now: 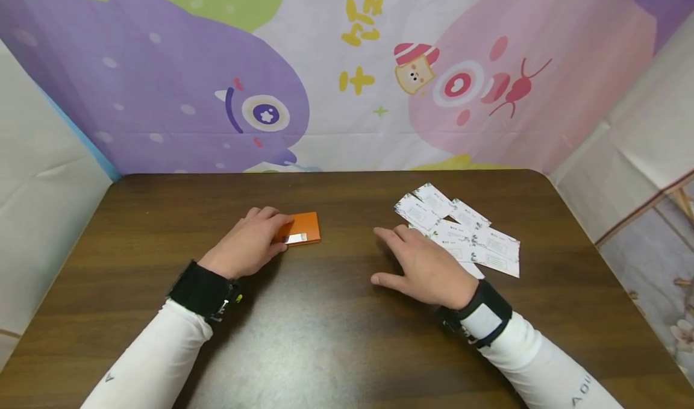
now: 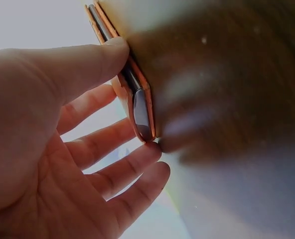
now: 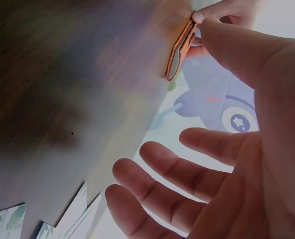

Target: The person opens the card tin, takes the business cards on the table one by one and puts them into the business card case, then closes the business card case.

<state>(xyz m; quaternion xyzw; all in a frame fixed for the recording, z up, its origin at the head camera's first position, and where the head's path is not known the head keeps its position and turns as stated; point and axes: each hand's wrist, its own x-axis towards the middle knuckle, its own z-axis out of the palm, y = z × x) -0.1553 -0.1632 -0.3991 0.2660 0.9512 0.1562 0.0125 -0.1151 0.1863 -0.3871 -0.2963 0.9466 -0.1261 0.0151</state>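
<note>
An orange card holder [image 1: 306, 225], folded in two with a white label at its near edge, lies on the table left of centre. My left hand [image 1: 250, 240] grips its left part, the thumb along the near edge and fingers over the far side. From the left wrist view, the holder's open edge [image 2: 142, 112] shows a dark layer between two orange covers. My right hand [image 1: 428, 264] hovers with thumb and fingers spread, holding nothing. Just beyond and beside it lie several white printed cards [image 1: 499, 243], overlapping, with green leaf patterns; the hand partly hides some of them.
The brown wooden table [image 1: 303, 330] spans the space beneath both arms. A cartoon-printed curtain [image 1: 347, 132] hangs along its far edge. Pale cloth [image 1: 49, 156] stands at the left side, with more cloth at the right.
</note>
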